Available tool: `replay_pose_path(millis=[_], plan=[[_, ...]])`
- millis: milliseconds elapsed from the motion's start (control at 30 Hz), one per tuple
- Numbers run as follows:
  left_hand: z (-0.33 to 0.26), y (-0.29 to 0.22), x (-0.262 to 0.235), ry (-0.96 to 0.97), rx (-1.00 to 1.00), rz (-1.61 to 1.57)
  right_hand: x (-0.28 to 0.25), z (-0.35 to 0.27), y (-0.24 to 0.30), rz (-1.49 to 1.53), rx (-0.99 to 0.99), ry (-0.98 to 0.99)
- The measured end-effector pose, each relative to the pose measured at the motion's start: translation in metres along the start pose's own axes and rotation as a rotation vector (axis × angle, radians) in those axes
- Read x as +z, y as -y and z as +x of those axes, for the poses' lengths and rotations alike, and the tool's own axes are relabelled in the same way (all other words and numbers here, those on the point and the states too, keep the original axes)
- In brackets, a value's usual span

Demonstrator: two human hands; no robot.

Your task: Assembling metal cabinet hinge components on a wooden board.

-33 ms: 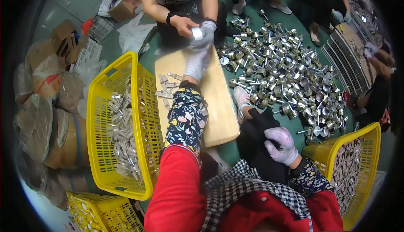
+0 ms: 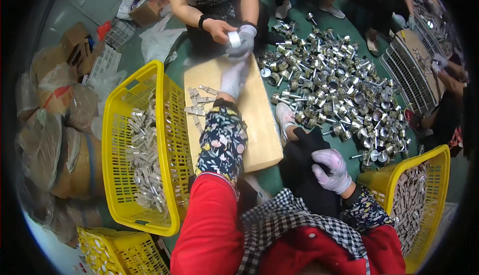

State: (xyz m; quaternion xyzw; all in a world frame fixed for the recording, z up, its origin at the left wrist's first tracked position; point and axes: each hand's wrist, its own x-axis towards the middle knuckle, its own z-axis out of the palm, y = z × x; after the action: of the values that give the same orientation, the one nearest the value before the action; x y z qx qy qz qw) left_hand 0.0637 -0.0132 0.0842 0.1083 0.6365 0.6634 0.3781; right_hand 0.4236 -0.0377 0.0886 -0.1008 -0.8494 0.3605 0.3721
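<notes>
- Holds the left hand (image 2: 232, 81) out at 12 o'clock over a pale board (image 2: 263, 142), just beside the co-worker's gloved hand (image 2: 246, 36); cannot tell through blur whether touching, or with fingers open or closed
- Rests the right hand (image 2: 335, 172) at 4 o'clock, on or just above dark trousers (image 2: 302, 165), with fingers loosely curled around nothing visible
- Shows a white roll (image 2: 233, 39) at 12 o'clock in the co-worker's bare hand (image 2: 217, 30); seems light, firm, best taken by the rim
- Shows slim pieces (image 2: 194, 111) at 10 o'clock on the board; look stiff, light, perhaps slippery, best pinched mid-length
</notes>
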Motion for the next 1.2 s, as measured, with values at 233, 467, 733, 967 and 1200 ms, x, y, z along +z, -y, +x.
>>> replay_pose_path(millis=[233, 467, 733, 967, 1200], plan=[[-0.109, 0.064, -0.028, 0.035, -0.021, -0.073, 0.002, -0.008, -0.011, -0.143, -0.004, -0.12], [-0.218, 0.162, -0.04, -0.105, -0.26, -0.053, -0.008, 0.017, 0.014, -0.124, 0.385, 0.269], [-0.217, 0.197, -0.014, -0.142, -0.089, 0.234, 0.102, 0.133, 0.014, -0.232, 0.076, 0.713], [-0.229, 0.254, 0.006, -0.222, 0.027, 0.307, 0.248, 0.223, -0.03, -0.524, 0.175, 0.737], [-0.248, 0.197, -0.009, 0.071, -0.255, 0.107, 0.313, 0.273, -0.034, -0.623, 0.245, 0.896]])
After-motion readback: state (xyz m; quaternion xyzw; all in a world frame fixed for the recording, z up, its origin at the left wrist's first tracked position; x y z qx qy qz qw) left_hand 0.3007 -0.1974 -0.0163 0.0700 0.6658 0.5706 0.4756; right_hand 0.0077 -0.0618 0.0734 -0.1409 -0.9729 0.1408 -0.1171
